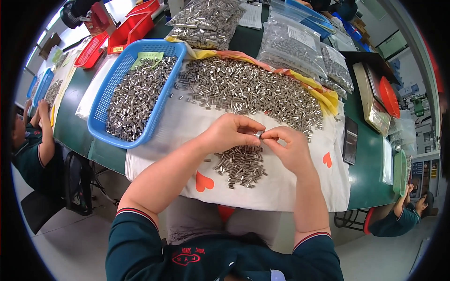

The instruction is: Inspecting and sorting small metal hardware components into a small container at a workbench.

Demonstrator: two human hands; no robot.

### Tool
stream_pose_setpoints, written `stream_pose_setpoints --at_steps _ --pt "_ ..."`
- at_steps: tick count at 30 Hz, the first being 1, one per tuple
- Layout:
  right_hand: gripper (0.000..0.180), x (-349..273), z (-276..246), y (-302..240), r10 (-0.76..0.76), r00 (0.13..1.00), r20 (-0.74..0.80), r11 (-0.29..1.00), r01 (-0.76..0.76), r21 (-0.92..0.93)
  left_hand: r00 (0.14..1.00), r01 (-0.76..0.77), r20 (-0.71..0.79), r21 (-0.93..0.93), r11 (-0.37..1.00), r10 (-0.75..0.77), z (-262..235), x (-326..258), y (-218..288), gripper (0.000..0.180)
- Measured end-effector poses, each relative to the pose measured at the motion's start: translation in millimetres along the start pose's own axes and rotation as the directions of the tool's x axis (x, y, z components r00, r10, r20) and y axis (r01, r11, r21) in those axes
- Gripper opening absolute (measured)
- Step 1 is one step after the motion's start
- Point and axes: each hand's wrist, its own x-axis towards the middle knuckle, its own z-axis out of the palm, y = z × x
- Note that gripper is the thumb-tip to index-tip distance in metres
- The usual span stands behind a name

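Head view: both hands meet over the white cloth (187, 117), pinching one small metal tube (258, 134) between them. The left hand (229, 133) has thumb and forefinger closed on its left end, and the right hand (290, 147) nips the other end, so the tube's long axis runs roughly left-right between the fingertips. It's equally close to both hands. It looks shiny, silvery and short, though it's too tiny to say much more. Just below the hands sits a small pile of tubes (241, 165); beyond them is a much bigger heap (248, 89). Off past the left hand is a blue basket (101, 117), also full.
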Motion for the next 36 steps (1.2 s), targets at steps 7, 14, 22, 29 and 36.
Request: stream_pose_setpoints --at_steps 7,14,22,29,36 --pt "0.014 3 -15 5 0.151 0.974 0.167 0.965 -0.182 0.190 0.990 0.048 0.133 0.009 0.999 -0.049 -1 -4 6 0.033" --pt "0.011 5 -31 38 0.266 0.963 -0.051 0.920 -0.270 -0.283 0.978 0.060 0.193 0.131 0.990 -0.085 6 -4 13 0.032" --pt "0.007 6 -17 44 0.109 0.988 -0.107 0.816 -0.150 -0.559 0.953 0.117 0.267 0.115 0.986 -0.144 5 -5 13 0.031" --pt "0.010 5 -7 11 0.218 0.976 0.007 0.976 -0.218 -0.004 0.990 0.096 0.116 -0.173 0.980 -0.076 1 1 3 0.033" --pt "0.007 2 -2 3 0.081 0.997 0.003 0.987 -0.080 0.138 0.997 0.064 0.057 -0.235 0.970 -0.052 2 3 2 0.034"
